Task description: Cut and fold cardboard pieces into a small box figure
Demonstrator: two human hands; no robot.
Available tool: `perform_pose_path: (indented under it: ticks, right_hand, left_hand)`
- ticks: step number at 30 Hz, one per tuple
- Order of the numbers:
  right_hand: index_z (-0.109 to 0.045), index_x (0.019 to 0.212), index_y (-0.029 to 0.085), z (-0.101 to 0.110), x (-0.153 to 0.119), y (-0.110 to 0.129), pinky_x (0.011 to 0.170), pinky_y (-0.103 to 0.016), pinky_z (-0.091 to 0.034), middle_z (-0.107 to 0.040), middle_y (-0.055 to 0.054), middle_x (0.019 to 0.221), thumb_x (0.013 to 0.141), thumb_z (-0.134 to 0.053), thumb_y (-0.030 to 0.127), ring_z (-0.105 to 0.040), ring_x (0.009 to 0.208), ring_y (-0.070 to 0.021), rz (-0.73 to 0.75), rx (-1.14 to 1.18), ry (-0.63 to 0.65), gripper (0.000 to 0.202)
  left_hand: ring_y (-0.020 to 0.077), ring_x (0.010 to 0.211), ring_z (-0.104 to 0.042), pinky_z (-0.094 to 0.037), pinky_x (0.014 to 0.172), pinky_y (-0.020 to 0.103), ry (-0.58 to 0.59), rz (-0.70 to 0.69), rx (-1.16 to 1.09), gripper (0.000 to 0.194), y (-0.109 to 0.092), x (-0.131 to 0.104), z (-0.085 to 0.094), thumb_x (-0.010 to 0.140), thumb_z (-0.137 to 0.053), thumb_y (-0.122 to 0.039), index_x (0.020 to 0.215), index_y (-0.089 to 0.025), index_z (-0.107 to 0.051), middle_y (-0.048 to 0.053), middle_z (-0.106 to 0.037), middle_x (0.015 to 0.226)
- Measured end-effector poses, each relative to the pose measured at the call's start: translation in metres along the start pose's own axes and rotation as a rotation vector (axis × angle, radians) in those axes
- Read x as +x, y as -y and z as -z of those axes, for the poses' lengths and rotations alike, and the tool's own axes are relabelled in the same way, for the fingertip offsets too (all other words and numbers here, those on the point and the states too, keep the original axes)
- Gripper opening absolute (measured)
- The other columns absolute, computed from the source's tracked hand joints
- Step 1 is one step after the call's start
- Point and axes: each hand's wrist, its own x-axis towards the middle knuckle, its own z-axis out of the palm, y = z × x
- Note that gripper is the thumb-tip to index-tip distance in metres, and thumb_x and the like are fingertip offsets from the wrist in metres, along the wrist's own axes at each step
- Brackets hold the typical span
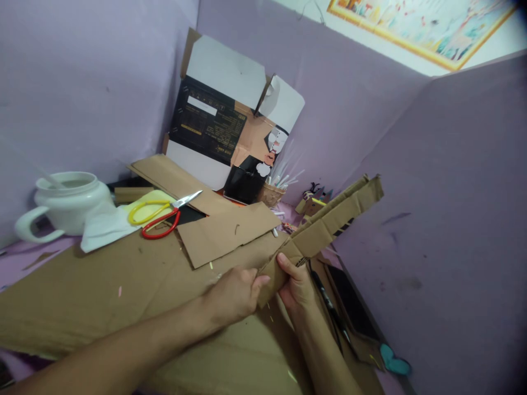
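A long folded cardboard strip (329, 225) slants up to the right above the work surface. My left hand (234, 295) pinches its lower end, fingers curled and thumb on the edge. My right hand (297, 285) grips the strip just beside it, thumb on the near face and the other fingers behind, partly hidden. Beneath both hands lies a large cardboard sheet (144, 291). A flat cut cardboard piece (226, 233) rests on it behind my left hand. Scissors (162, 216) with one yellow and one red handle lie further left, blades slightly apart.
A white mug (68, 203) stands at the left beside white tissue (102, 225). An unfolded printed box (230, 120) leans on the back wall, near a small basket (272, 193) of white sticks. Right of my arm are a black pen (327, 296) and a dark flat object (354, 302).
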Motion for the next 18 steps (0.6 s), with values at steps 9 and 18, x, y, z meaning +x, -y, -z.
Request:
perform_pose_path:
  ticks: [9, 18]
  right_hand:
    - [-0.062, 0.097, 0.02, -0.006, -0.008, -0.012, 0.069, -0.029, -0.052, -0.071, -0.001, 0.081, 0.056, -0.074, 0.016, -0.064, 0.07, -0.0166, -0.047, -0.102, 0.102, 0.043]
    - [-0.061, 0.102, 0.019, -0.006, -0.007, -0.018, 0.079, -0.035, -0.049, -0.071, -0.004, 0.09, 0.06, -0.073, 0.018, -0.065, 0.082, -0.0214, 0.12, -0.228, 0.116, 0.044]
  left_hand:
    - [0.0182, 0.06, -0.059, -0.036, 0.056, 0.027, -0.152, -0.121, 0.515, 0.039, 0.0, 0.002, 0.0, 0.087, -0.029, -0.03, 0.066, -0.015, -0.059, 0.008, -0.065, 0.066]
    - [0.0252, 0.063, -0.065, -0.044, 0.054, 0.032, -0.205, -0.095, 0.838, 0.041, -0.003, 0.001, -0.004, 0.087, -0.025, -0.029, 0.074, -0.016, -0.061, 0.011, -0.068, 0.068]
